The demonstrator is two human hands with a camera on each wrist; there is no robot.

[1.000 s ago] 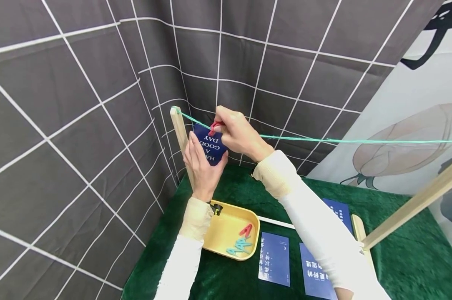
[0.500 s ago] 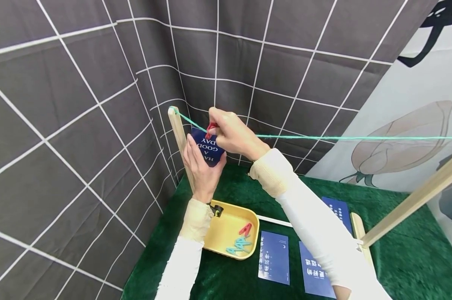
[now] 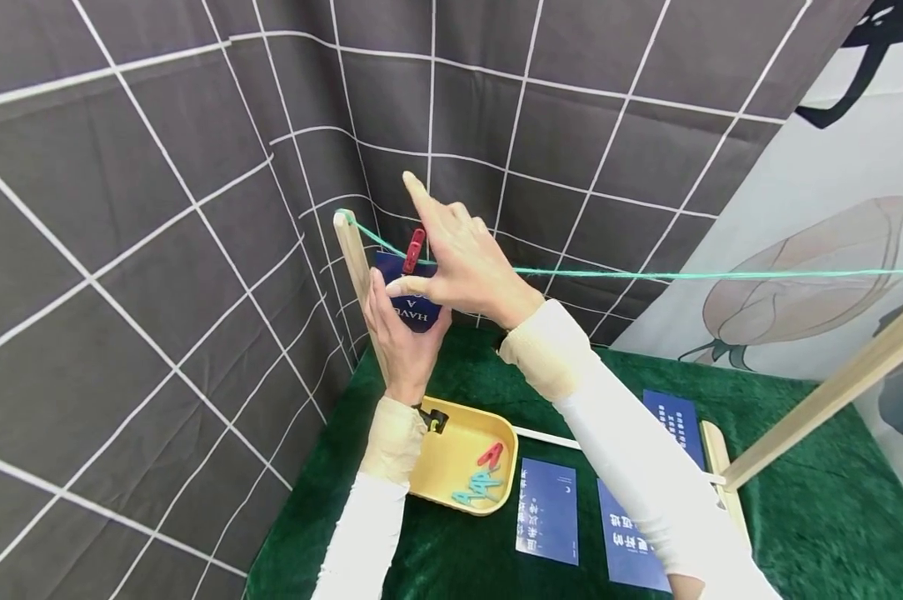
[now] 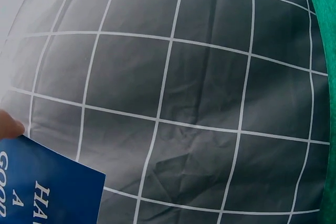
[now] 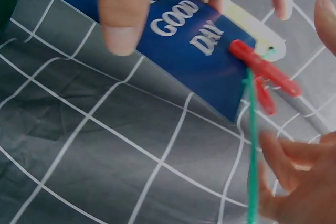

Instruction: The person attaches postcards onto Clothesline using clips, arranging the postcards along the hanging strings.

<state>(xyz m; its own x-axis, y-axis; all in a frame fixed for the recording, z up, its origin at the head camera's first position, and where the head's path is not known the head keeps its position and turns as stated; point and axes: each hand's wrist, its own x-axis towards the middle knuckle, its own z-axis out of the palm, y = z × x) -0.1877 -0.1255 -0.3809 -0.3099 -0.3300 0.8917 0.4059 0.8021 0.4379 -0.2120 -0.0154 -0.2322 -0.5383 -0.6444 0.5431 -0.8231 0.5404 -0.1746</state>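
My left hand holds a dark blue card by its sides, near the left wooden post. White lettering on the card reads GOOD DAY in the right wrist view. A red clothespin clips the card's edge onto a green string; in the right wrist view the clothespin sits on the card's corner at the string. My right hand is spread beside it, forefinger raised and thumb in front of the card, with nothing in its grasp. The left wrist view shows only one end of the card and a fingertip.
On the green cloth stands a yellow tray with red and teal clothespins. Several blue cards lie to its right. A second wooden post slants at the right, and a grid-patterned curtain hangs behind.
My right hand has let go of the red clothespin and spread its fingers. The clothespin stays clipped at the string. My left hand still holds the card.
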